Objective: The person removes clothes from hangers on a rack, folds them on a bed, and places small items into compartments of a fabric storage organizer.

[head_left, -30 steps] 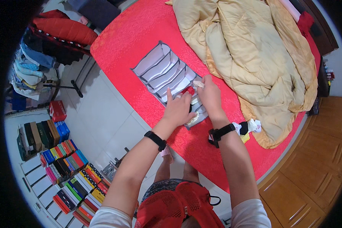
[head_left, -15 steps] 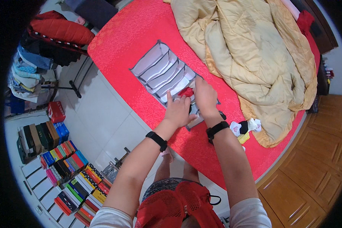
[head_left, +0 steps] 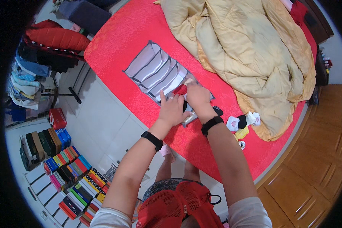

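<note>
A grey-edged fabric organizer [head_left: 150, 68] with several white compartments lies on the red bed cover. My left hand [head_left: 171, 109] rests over its near end with fingers spread and thumb apart. Beside it, my right hand [head_left: 198, 97] is curled down into a compartment; its fingertips are mostly hidden, so what they pinch cannot be made out. A bunched red cloth [head_left: 180, 90] sits between the two hands, in the organizer. Something black shows beneath my left hand, and a small black bundle [head_left: 217, 110] lies by my right wrist.
Rolled white, black and yellow cloth pieces [head_left: 242, 122] lie on the red bed cover [head_left: 114, 49], right of my forearm. A crumpled beige quilt [head_left: 239, 57] covers the far right. Boxes [head_left: 70, 167] and a clothes rack [head_left: 74, 95] stand left; a wooden cabinet [head_left: 304, 163] stands right.
The whole view has shifted slightly, moving the organizer left in the picture. My right hand has moved a little left over its compartment; the left hand keeps nearly the same place.
</note>
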The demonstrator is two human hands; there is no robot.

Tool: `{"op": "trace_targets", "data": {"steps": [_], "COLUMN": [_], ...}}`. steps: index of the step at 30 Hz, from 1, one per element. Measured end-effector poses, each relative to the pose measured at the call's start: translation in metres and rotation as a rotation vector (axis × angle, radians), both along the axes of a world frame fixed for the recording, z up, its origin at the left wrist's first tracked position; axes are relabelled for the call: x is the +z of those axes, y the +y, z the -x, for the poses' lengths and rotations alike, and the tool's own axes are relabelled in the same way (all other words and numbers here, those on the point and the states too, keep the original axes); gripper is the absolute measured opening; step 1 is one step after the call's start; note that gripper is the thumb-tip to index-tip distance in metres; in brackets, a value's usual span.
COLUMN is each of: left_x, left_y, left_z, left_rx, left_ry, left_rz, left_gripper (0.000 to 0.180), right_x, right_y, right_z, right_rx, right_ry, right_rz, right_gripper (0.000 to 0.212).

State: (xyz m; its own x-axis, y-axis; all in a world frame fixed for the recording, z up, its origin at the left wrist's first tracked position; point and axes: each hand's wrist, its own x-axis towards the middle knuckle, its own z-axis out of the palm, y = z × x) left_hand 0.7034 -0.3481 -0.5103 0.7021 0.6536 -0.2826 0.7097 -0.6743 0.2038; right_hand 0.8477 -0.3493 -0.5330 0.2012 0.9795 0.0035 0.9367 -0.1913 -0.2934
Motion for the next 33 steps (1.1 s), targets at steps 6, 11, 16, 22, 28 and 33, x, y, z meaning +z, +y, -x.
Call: {"op": "trace_targets", "data": {"steps": [6,11,16,22,28,33], "left_x": [0.006,0.023,0.043,0.038,0.023,0.009], "left_y": [-0.01,-0.02,-0.038,-0.079,-0.117,-0.127], "left_z": [0.007,0.009,0.0,-0.021,-0.015,-0.008], "left_rx": [0.044,0.079,-0.028,-0.176,-0.198,-0.158], "left_ry": [-0.112,-0.368,-0.573,-0.7,-0.628,-0.575], "left_rz": [0.006,-0.008,0.033,0.123,0.329,0.385], "left_gripper": [0.066,0.053,0.042,0.038,0.04,0.04], "right_x": [0.041,0.042,0.009,-0.048,-0.056,-0.058], "right_y": [-0.014,-0.07,-0.14,-0.175,-0.16,-0.163], "right_z": [-0.006,-0.076,-0.12,-0.103,-0.057,-0.05], "right_rx": [-0.075,-0.296,-0.551,-0.443,-0.402,-0.329], "right_ry": [0.252,0.476,0.57,0.468,0.519,0.282], "right_rz": [-0.013,-0.304,-0.164,0.014,0.202,0.193], "right_gripper": [0.025,0.024,0.022,0.047,0.078,0.056]}}
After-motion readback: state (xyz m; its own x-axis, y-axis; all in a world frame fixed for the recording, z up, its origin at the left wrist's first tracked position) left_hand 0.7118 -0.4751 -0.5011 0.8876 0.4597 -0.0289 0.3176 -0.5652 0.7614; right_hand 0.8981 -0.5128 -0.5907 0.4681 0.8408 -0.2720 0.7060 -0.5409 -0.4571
